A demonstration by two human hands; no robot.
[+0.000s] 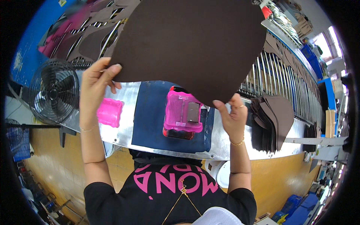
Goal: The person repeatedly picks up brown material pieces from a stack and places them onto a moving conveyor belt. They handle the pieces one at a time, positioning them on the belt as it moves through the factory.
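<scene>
The dark brown flexible sheet (187,45) was held up over the metal table (221,144) in the head view, reaching away from the body beyond both hands; its far end left the picture, so I cannot tell its long axis. The left hand (96,79) pinched its near-left corner; the right hand (234,114) pinched its tapering tip. Its face looked matte, smooth, curved-edged. Nearby were a scalloped pink plastic basket (173,112), a navy mat (150,129) and stacked rounded brown pieces (277,114).

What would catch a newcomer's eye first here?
The large brown sheet, held up between left hand and right hand, fills the top middle. Below it, a pink tray stands out against the dark blue mat. A black fan stands at the left.
</scene>
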